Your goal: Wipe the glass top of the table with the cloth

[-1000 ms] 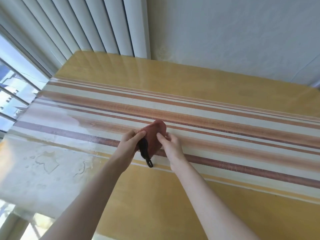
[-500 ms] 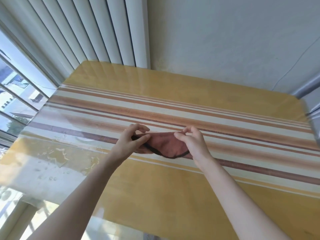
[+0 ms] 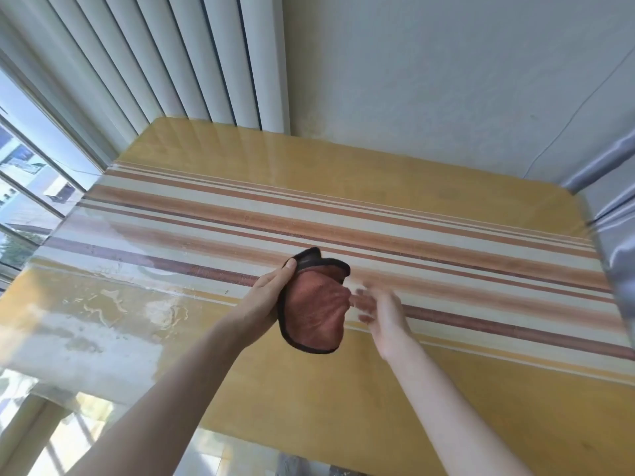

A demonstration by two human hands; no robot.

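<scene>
A reddish-brown cloth (image 3: 314, 309) with a dark edge hangs above the middle of the table, pinched at its upper left by my left hand (image 3: 269, 295). My right hand (image 3: 376, 310) is just to the right of the cloth, blurred, fingers spread, holding nothing. The glass top (image 3: 446, 389) covers a yellow cloth with brown and cream stripes. Wet streaks and puddles (image 3: 113, 307) lie on the glass at the left.
The table stands in a corner: white vertical blinds (image 3: 192, 63) and a window (image 3: 24, 187) at the left, a pale wall (image 3: 446, 80) behind. A grey metal frame (image 3: 615, 214) stands at the right edge.
Both hands held the cloth stretched out between them; now the right hand has let go and the cloth hangs from the left hand alone.
</scene>
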